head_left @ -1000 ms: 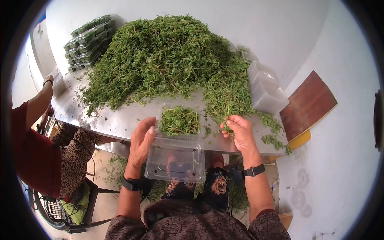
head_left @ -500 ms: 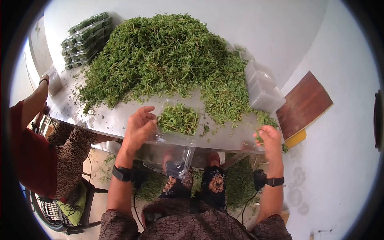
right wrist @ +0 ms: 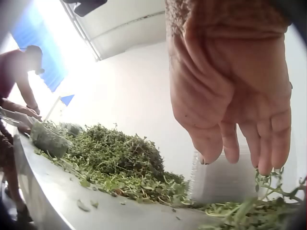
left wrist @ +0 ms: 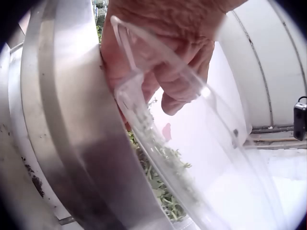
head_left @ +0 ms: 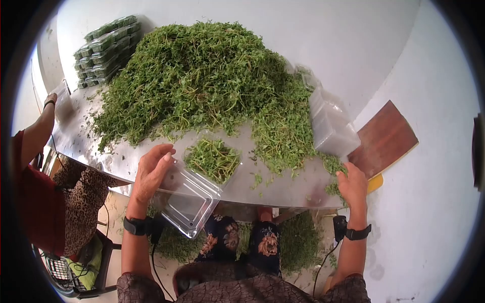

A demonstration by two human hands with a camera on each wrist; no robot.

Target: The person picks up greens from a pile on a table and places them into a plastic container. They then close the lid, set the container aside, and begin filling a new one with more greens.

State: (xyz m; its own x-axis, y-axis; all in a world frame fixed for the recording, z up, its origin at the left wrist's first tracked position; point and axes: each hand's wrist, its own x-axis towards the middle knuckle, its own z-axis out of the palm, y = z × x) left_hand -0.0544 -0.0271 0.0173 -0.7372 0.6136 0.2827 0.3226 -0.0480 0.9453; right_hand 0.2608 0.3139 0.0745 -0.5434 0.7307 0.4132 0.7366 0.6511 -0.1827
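In the head view, a clear hinged plastic container (head_left: 189,204) lies open at the table's front edge, its lid sticking out past the edge. Cut leafy greens (head_left: 212,159) fill its base. My left hand (head_left: 151,170) is beside the container's left side, fingers loosely bent; the left wrist view shows this hand (left wrist: 168,52) behind the clear lid. Over at the table's right end, my right hand (head_left: 354,186) reaches down to a few loose greens (head_left: 332,165). Its fingers extend downward in the right wrist view, with a sprig (right wrist: 273,187) at the fingertips.
A large heap of greens (head_left: 197,83) covers the table's back. Clear empty containers (head_left: 333,123) are stacked at right, near a brown board (head_left: 386,132). Filled packs (head_left: 107,50) stand stacked back left. Another person's arm (head_left: 43,123) reaches in from the left.
My right hand has moved right to the table's end and released the greens it pinched. My left hand has moved left, and the container has turned, its lid swinging left.
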